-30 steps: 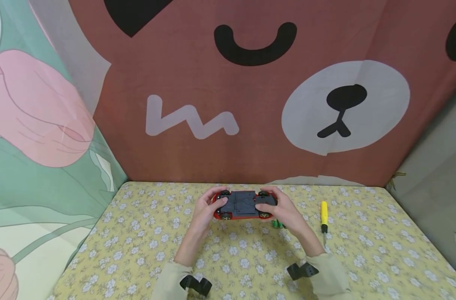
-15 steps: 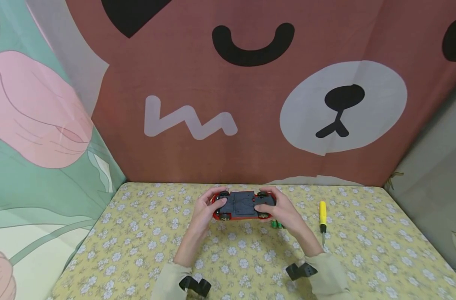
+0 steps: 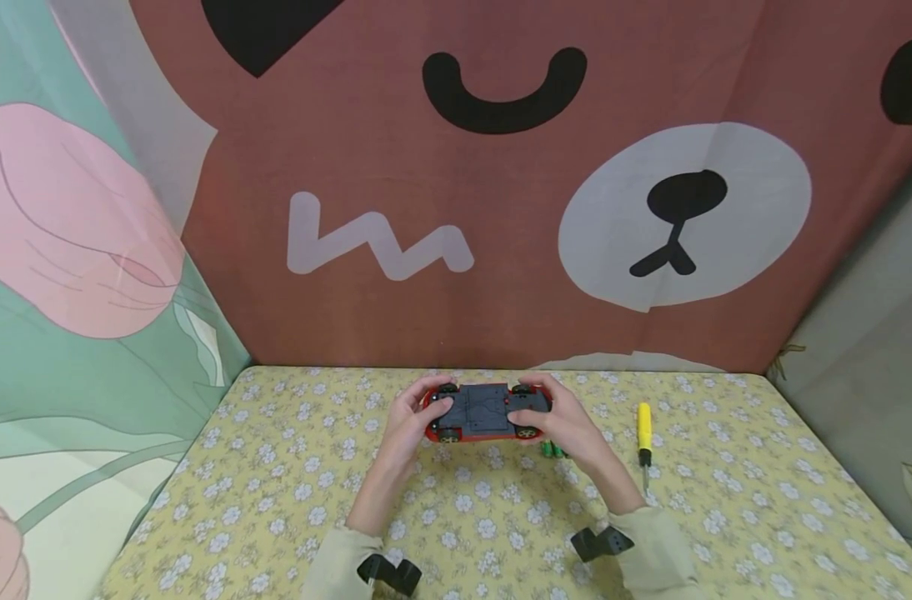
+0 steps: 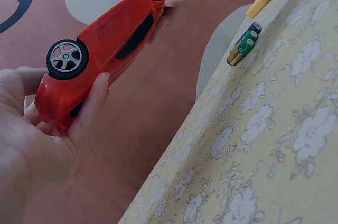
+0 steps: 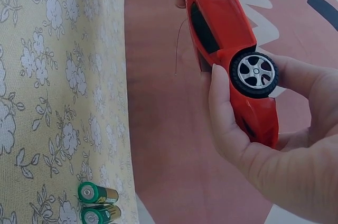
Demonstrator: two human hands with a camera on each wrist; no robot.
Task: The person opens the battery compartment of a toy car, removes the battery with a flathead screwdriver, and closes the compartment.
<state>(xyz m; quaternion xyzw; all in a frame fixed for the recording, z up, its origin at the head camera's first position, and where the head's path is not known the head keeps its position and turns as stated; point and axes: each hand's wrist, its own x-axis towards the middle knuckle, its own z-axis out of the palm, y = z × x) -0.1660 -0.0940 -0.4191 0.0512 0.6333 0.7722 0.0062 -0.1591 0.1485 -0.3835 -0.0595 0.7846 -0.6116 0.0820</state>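
Note:
A red toy car (image 3: 488,410) is held above the table, its dark underside turned up towards the head camera. My left hand (image 3: 408,423) grips its left end, thumb on the underside. At the other end my right hand (image 3: 568,421) grips it the same way. The left wrist view shows the car's red side (image 4: 113,36) with two silver-spoked wheels, fingers curled round the body. In the right wrist view a thin wire (image 5: 176,49) hangs by the car, and my right hand (image 5: 296,145) wraps the end near a wheel.
Green batteries (image 3: 552,449) lie on the flower-patterned tablecloth (image 3: 276,467), partly hidden behind my right hand in the head view. A screwdriver (image 3: 644,433) with a yellow handle lies to the right. Behind the table hangs a brown bear-print cloth (image 3: 388,317).
The head view has shifted very slightly. Both hands keep their hold on the toy car, which stays in the same pose.

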